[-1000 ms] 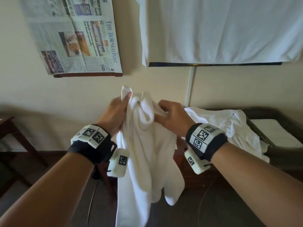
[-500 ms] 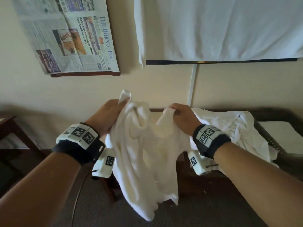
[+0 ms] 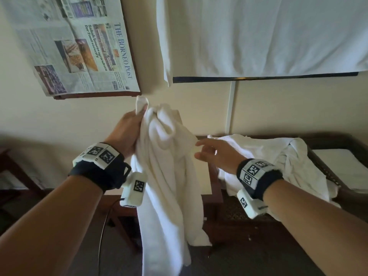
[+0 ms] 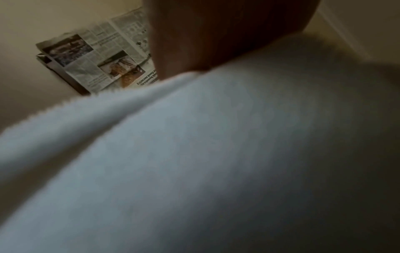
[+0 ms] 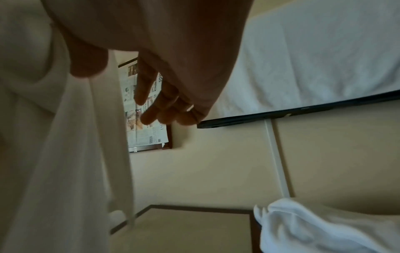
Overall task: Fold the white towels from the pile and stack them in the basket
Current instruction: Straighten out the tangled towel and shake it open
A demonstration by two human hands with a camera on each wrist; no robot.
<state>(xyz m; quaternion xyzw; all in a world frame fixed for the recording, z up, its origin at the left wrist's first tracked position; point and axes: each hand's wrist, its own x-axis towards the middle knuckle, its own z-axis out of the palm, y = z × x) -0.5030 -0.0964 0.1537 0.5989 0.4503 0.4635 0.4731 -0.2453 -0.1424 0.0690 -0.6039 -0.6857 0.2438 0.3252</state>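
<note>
Right hand (image 3: 214, 154) just let go, fingers loose, so the towel (image 3: 167, 176) dangles bunched from the left hand (image 3: 127, 132), nowhere near folded.

Both forearms are bare. Each wrist wears a black band (image 3: 103, 176) topped with white blocks printed with black square markers; a white camera pod (image 3: 133, 189) hangs beneath.

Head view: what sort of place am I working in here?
Probably a furnished private room, perhaps a guest room or bedroom. A newspaper covers a framed wall piece, a white sheet drapes a flat dark-edged panel, and dark wooden furniture holds a pile of white towels.
</note>
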